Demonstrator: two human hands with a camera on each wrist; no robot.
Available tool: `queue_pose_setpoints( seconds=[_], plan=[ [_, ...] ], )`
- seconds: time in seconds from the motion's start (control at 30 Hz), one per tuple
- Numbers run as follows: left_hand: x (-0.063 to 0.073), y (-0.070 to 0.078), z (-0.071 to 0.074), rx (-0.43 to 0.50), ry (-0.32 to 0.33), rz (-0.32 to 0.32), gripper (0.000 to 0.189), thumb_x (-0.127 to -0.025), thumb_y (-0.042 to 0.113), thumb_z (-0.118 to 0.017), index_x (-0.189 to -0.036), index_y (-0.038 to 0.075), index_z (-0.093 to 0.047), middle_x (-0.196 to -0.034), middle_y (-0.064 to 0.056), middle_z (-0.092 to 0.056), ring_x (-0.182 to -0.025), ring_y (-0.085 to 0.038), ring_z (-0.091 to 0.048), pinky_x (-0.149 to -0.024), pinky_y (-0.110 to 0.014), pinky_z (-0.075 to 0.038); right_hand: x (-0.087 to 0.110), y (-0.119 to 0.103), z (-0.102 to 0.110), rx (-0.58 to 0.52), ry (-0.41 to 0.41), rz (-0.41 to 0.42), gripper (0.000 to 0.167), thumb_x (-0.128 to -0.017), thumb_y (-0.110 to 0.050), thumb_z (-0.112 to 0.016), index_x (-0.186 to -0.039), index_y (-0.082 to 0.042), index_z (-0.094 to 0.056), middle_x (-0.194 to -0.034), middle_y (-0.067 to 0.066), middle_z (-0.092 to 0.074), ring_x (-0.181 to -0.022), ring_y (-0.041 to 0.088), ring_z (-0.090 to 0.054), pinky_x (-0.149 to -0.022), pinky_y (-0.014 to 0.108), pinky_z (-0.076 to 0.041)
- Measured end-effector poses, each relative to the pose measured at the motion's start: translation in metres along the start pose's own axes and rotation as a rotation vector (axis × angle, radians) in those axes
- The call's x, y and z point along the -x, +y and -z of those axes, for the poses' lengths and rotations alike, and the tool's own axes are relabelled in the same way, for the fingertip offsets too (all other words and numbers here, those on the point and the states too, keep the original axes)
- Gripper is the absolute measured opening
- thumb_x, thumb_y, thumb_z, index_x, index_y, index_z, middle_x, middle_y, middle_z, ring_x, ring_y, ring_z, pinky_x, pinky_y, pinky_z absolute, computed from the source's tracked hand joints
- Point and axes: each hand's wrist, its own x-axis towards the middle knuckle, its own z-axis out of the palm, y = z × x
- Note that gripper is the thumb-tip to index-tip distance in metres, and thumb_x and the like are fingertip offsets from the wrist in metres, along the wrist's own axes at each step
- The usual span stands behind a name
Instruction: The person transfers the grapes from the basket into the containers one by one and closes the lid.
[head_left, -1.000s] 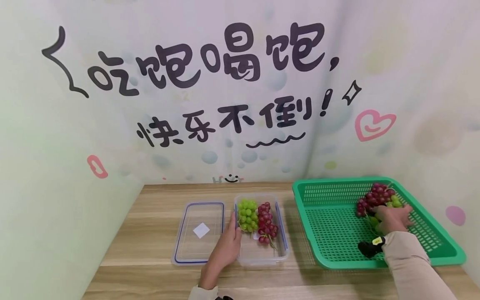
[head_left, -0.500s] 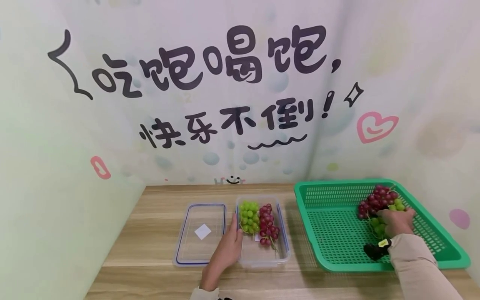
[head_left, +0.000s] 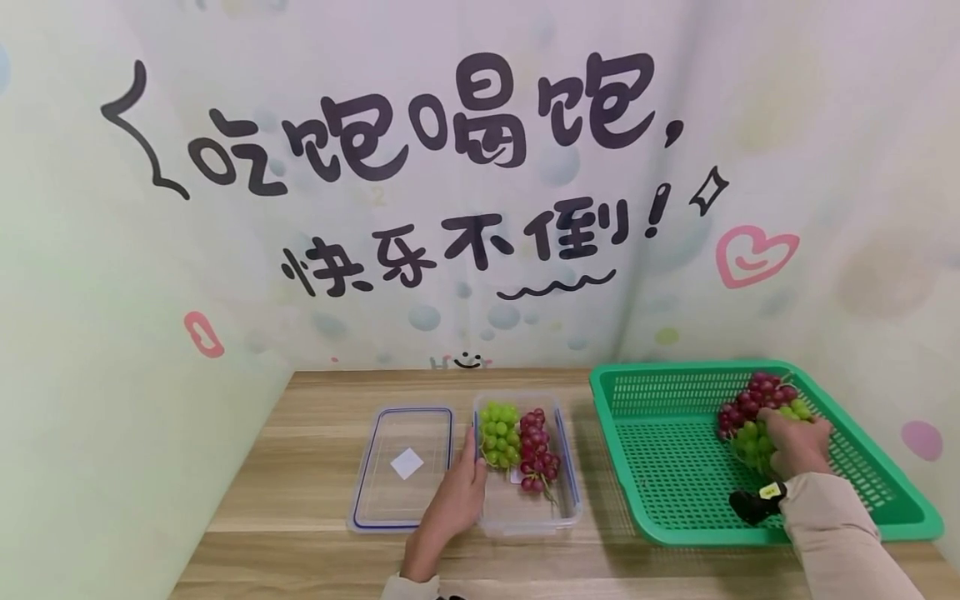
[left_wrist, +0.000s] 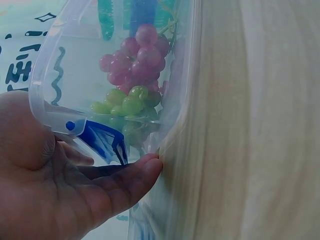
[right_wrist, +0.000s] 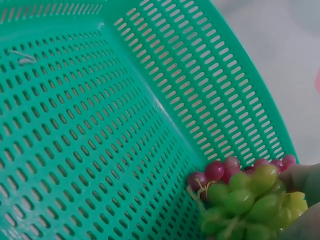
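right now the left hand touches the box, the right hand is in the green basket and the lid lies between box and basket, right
Not quite: the lid isn't between the box and green basket; the head view shows it left of the box.

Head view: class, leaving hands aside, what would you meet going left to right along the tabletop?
Blue-sealed clear lid → green grapes in the clear container → red grapes beside them → green perforated basket.

The left half of the green basket (head_left: 667, 462) leaves room to pass; the right hand (head_left: 801, 443) and red grapes (head_left: 752, 397) block its right.
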Motion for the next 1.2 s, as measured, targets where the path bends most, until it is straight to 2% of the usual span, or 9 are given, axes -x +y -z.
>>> queue_pose_setpoints(
  seconds=[0.13, 0.3, 0.5, 0.63, 0.8, 0.87, 0.97, 1.07, 1.2],
  plan=[
    [0.0, -0.001, 0.0, -0.002, 0.008, -0.008, 0.056, -0.108, 0.011, -0.032, -0.155, -0.008, -0.009, -0.158, -0.033, -0.018, -0.145, -0.046, -0.023, -0.117, -0.06, -0.025, 0.001, -0.003, -0.005, 0.008, 0.059, -0.017, 0.097, -0.094, -0.042, -0.053, -0.157, -0.007, 0.012, -0.161, 0.028, 0.002, -0.145, 0.043, -0.012, -0.114, 0.059, -0.031],
    [0.0, -0.001, -0.001, -0.003, 0.012, -0.012, 0.056, -0.108, 0.011, -0.032, -0.155, -0.009, -0.009, -0.158, -0.034, -0.019, -0.145, -0.047, -0.024, -0.116, -0.06, -0.025, 0.002, -0.007, -0.005, -0.002, 0.071, -0.026, 0.092, -0.095, -0.042, -0.051, -0.158, -0.009, 0.008, -0.16, 0.027, -0.004, -0.131, 0.041, -0.026, -0.096, 0.057, -0.045],
    [0.0, 0.0, 0.0, -0.011, 0.015, -0.021, 0.056, -0.108, 0.011, -0.032, -0.155, -0.009, -0.01, -0.157, -0.034, -0.02, -0.144, -0.047, -0.025, -0.116, -0.061, -0.025, 0.006, -0.011, -0.005, -0.035, 0.091, -0.002, 0.089, -0.094, -0.042, -0.052, -0.16, -0.013, 0.001, -0.16, 0.022, -0.01, -0.11, 0.031, -0.036, -0.078, 0.042, -0.048],
    [0.0, 0.0, 0.0, -0.016, 0.015, -0.024, 0.055, -0.108, 0.011, -0.033, -0.155, -0.009, -0.011, -0.156, -0.035, -0.021, -0.144, -0.048, -0.026, -0.115, -0.061, -0.026, 0.009, -0.013, -0.007, -0.036, 0.123, 0.006, 0.087, -0.094, -0.044, -0.053, -0.16, -0.015, -0.005, -0.158, 0.019, -0.015, -0.107, 0.026, -0.037, -0.079, 0.037, -0.045],
    [-0.001, 0.0, 0.0, -0.01, 0.014, -0.018, 0.056, -0.108, 0.012, -0.032, -0.155, -0.009, -0.009, -0.157, -0.034, -0.02, -0.144, -0.047, -0.024, -0.116, -0.06, -0.025, 0.011, -0.018, -0.012, -0.055, 0.148, 0.009, 0.085, -0.093, -0.049, -0.055, -0.16, -0.021, -0.01, -0.138, 0.007, -0.035, -0.107, 0.019, -0.039, -0.083, 0.033, -0.045],
    [-0.001, 0.0, 0.001, -0.003, 0.014, -0.024, 0.056, -0.108, 0.011, -0.032, -0.155, -0.009, -0.009, -0.157, -0.035, -0.019, -0.144, -0.048, -0.024, -0.116, -0.062, -0.025, 0.012, -0.021, -0.015, -0.063, 0.146, 0.018, 0.084, -0.093, -0.051, -0.055, -0.16, -0.024, -0.01, -0.141, 0.006, -0.035, -0.109, 0.017, -0.04, -0.084, 0.033, -0.045],
    [-0.001, -0.001, 0.001, 0.001, 0.012, -0.017, 0.056, -0.108, 0.011, -0.031, -0.155, -0.008, -0.008, -0.157, -0.034, -0.019, -0.144, -0.048, -0.024, -0.116, -0.061, -0.025, 0.014, -0.026, -0.018, -0.057, 0.133, 0.036, 0.084, -0.094, -0.052, -0.054, -0.16, -0.026, -0.009, -0.158, 0.01, -0.022, -0.112, 0.018, -0.039, -0.084, 0.035, -0.046],
    [0.0, -0.002, 0.001, -0.002, 0.013, -0.013, 0.056, -0.108, 0.011, -0.031, -0.156, -0.008, -0.008, -0.158, -0.034, -0.019, -0.144, -0.047, -0.024, -0.115, -0.061, -0.026, 0.018, -0.03, -0.021, -0.056, 0.101, 0.056, 0.083, -0.094, -0.052, -0.052, -0.16, -0.028, -0.008, -0.162, 0.009, -0.016, -0.105, 0.015, -0.039, -0.08, 0.036, -0.046],
    [0.0, -0.003, 0.0, -0.007, 0.018, -0.017, 0.056, -0.108, 0.011, -0.032, -0.155, -0.008, -0.009, -0.157, -0.034, -0.02, -0.144, -0.048, -0.026, -0.115, -0.061, -0.027, 0.025, -0.035, -0.026, -0.081, 0.032, 0.104, 0.066, -0.095, -0.049, -0.053, -0.153, -0.032, -0.025, -0.137, 0.003, -0.039, -0.096, 0.013, -0.041, -0.072, 0.033, -0.047]
  ],
)
